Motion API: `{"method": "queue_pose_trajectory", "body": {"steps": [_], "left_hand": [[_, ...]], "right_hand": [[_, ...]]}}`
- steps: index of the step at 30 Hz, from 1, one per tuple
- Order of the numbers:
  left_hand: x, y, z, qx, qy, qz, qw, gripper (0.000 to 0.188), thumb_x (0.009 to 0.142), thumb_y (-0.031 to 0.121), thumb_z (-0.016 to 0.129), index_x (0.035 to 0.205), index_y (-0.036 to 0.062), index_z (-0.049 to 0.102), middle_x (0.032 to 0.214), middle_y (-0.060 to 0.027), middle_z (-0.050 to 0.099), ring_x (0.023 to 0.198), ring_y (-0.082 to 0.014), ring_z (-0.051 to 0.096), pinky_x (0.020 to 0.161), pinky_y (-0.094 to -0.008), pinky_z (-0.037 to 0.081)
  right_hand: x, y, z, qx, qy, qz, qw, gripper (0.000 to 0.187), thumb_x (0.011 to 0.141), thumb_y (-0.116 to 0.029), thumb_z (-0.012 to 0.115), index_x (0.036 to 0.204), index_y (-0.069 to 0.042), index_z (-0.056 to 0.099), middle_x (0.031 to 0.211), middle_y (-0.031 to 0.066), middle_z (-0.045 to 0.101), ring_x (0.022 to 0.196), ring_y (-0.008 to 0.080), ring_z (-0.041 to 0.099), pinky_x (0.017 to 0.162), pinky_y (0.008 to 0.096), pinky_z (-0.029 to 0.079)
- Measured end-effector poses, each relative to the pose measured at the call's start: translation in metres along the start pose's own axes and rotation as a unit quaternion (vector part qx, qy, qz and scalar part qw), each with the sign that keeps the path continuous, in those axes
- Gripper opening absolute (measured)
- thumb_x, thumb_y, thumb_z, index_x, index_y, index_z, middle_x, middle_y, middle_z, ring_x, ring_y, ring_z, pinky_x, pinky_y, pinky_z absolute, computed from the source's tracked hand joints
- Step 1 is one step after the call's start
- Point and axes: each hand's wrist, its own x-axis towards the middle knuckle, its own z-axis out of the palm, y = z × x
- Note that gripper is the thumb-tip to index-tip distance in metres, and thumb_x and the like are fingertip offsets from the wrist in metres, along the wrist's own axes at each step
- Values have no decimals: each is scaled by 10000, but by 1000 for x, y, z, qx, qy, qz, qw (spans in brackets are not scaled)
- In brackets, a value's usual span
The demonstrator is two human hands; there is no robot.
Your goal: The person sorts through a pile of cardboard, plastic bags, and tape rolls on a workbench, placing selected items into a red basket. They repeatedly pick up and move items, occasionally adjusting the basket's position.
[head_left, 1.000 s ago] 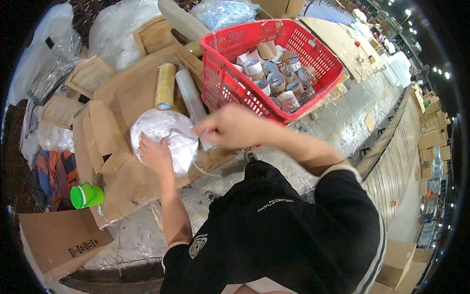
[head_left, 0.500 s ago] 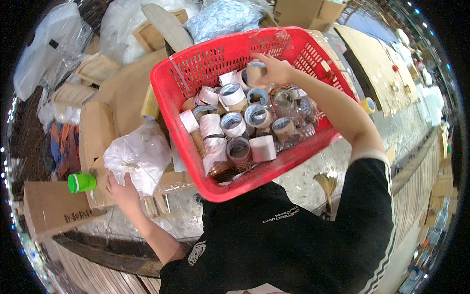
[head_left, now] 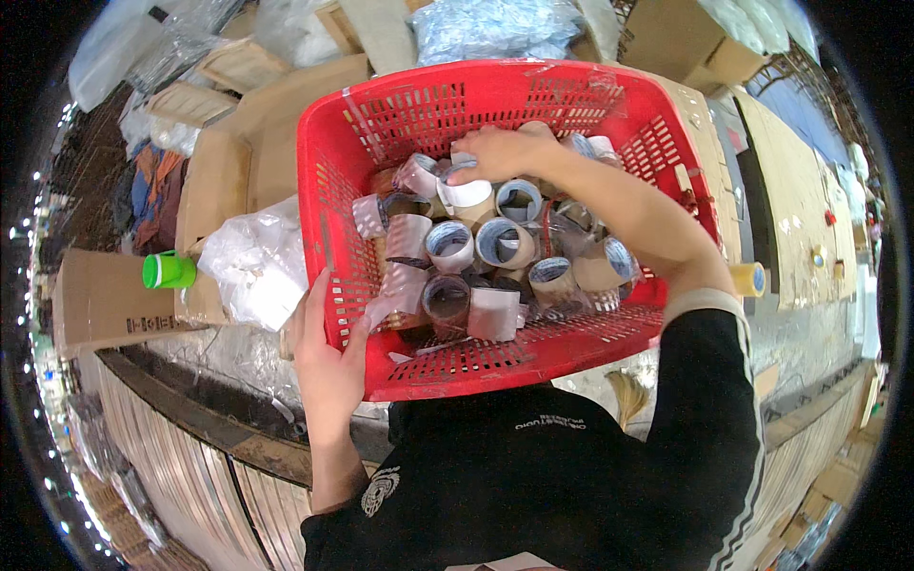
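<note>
A large red plastic basket [head_left: 333,224] with slotted walls stands in front of me, heaped with tape rolls [head_left: 504,243], some white and some brown. My left hand [head_left: 327,357] is at the basket's near left corner, fingers along the outside and thumb over the rim. Inside, toward the back, my right hand [head_left: 505,155] is closed on a tape roll [head_left: 463,160], palm down; its fingertips are partly hidden. Right below that hand lies a white tape roll [head_left: 466,193]. Clear plastic film [head_left: 569,238] lies among the rolls under my right forearm.
Left of the basket are a white plastic bag [head_left: 249,257], a green cup [head_left: 169,270] and cardboard boxes [head_left: 105,300]. A yellowish tape roll [head_left: 747,279] lies to the right. Bagged blue material [head_left: 495,30] is behind the basket, and a straw brush [head_left: 628,398] shows near its front.
My left hand has gone from the white bag to the basket's rim. My right hand has moved lower and slightly left among the rolls. The basket sits straighter in view.
</note>
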Motion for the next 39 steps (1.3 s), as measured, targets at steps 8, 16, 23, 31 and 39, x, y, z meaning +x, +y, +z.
{"method": "queue_pose_trajectory", "body": {"steps": [8, 16, 23, 31, 39], "left_hand": [[0, -9, 5, -165, 24, -77, 983, 651, 858, -15, 760, 1476, 63, 573, 1309, -228, 654, 1187, -387, 657, 1028, -433, 522], [6, -8, -1, -129, 12, -65, 989, 618, 859, -7, 761, 1451, 56, 597, 1270, -233, 675, 1163, -368, 685, 1005, -423, 535], [5, -7, 1, -124, 18, -51, 991, 594, 871, -20, 747, 1442, 60, 604, 1281, -233, 677, 1137, -359, 702, 989, -417, 544], [4, -7, -2, -156, 8, -86, 984, 586, 880, -4, 744, 1445, 68, 607, 1289, -224, 674, 1158, -352, 697, 989, -415, 543], [3, -15, -7, -168, -1, -74, 983, 581, 881, 17, 742, 1443, 65, 599, 1293, -231, 652, 1159, -393, 673, 997, -422, 532]], "right_hand": [[-40, -37, -55, 29, -292, -73, 953, 547, 807, -495, 794, 1208, -128, 737, 1081, 199, 761, 991, 400, 721, 856, 491, 564], [-97, -67, -113, -140, -364, 18, 921, 403, 898, -458, 725, 1086, -101, 752, 903, 195, 746, 936, 414, 717, 843, 528, 552], [47, -7, 19, -63, -98, 147, 982, 462, 1003, -314, 578, 1346, -13, 649, 1235, 282, 704, 1199, 413, 678, 1009, 571, 538], [65, 57, 126, -7, -109, 154, 982, 575, 872, -153, 626, 1368, 116, 513, 1213, 359, 681, 1100, 464, 703, 986, 519, 546], [-17, 23, 8, -51, -171, 7, 984, 303, 717, -175, 765, 964, -1, 747, 989, 229, 735, 1040, 426, 699, 939, 480, 549]]}}
